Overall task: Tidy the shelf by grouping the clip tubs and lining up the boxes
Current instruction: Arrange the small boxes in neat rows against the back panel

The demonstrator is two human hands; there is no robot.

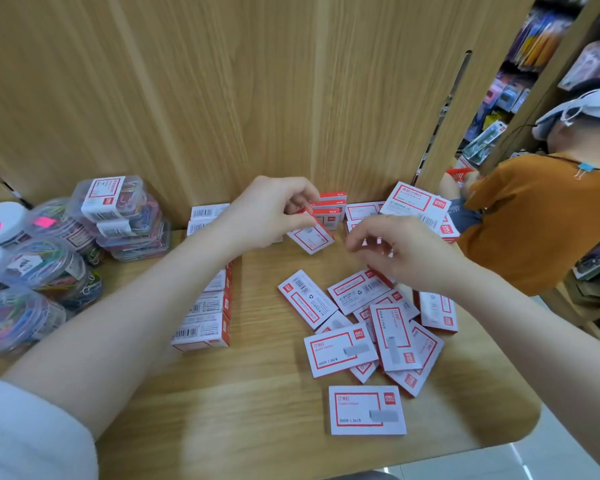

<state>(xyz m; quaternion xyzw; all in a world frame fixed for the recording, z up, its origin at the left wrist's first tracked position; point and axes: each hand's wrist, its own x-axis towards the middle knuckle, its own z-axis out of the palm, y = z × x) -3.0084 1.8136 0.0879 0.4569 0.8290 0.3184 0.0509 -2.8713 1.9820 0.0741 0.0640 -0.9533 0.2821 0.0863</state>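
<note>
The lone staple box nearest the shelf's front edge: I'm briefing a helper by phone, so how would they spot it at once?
Start at the wooden shelf and find the loose pile of red-and-white staple boxes on its right half. Just in front of that pile, nearest the shelf's rounded front edge, lies the lone staple box. It lies flat, label up, touching no other box.

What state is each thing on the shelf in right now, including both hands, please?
Left hand: pinching a staple box.
Held staple box: tilted, lifted off the shelf.
Right hand: fingers loosely curled, holding nothing, over the loose pile.
Loose staple boxes: scattered flat, overlapping, not lined up.
Row of boxes: lined up side by side.
Clip tubs: closed, grouped at the left.
Shelf: partly tidied.
</note>
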